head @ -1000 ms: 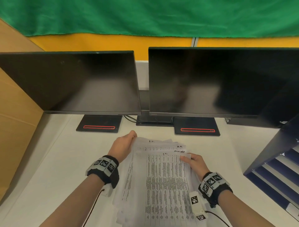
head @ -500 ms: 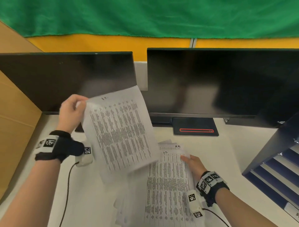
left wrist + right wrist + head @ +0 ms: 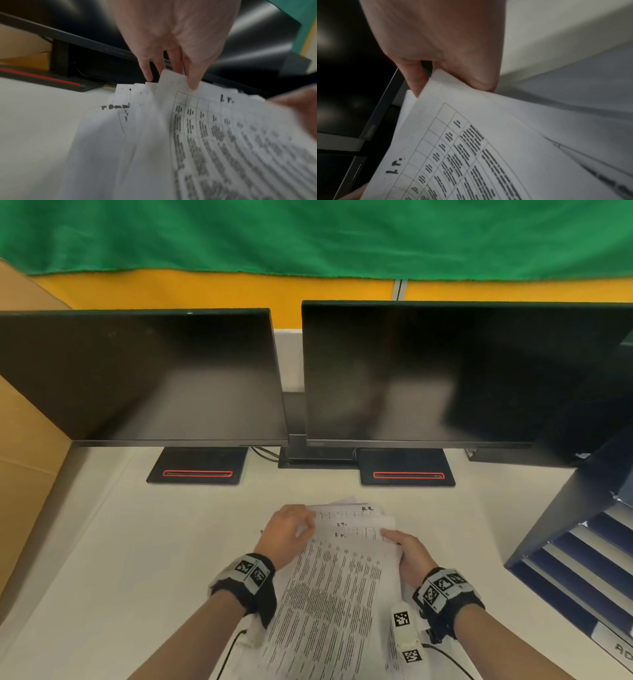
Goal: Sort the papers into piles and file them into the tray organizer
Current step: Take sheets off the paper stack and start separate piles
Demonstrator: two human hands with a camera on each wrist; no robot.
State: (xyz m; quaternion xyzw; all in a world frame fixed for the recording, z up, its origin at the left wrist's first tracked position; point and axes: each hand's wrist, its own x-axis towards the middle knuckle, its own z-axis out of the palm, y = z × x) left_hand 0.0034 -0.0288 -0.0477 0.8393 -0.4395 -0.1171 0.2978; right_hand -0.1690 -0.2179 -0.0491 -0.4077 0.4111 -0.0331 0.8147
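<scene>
A loose stack of printed papers lies on the white desk in front of me, sheets fanned at the far end with handwritten labels. My left hand is at the stack's far left corner; in the left wrist view its fingers curl over the top sheet's raised edge. My right hand holds the far right edge; in the right wrist view the right hand pinches the corner of the top sheet between thumb and finger. The dark blue tray organizer stands at the right.
Two dark monitors stand across the back of the desk, their flat bases just beyond the papers. A cardboard wall bounds the left side. Wrist-camera cables trail near the desk's front edge.
The left hand lifted one sheet up and to the left half a second ago; that sheet is no longer in the air and the hand is back at the stack's corner. The right hand stayed put.
</scene>
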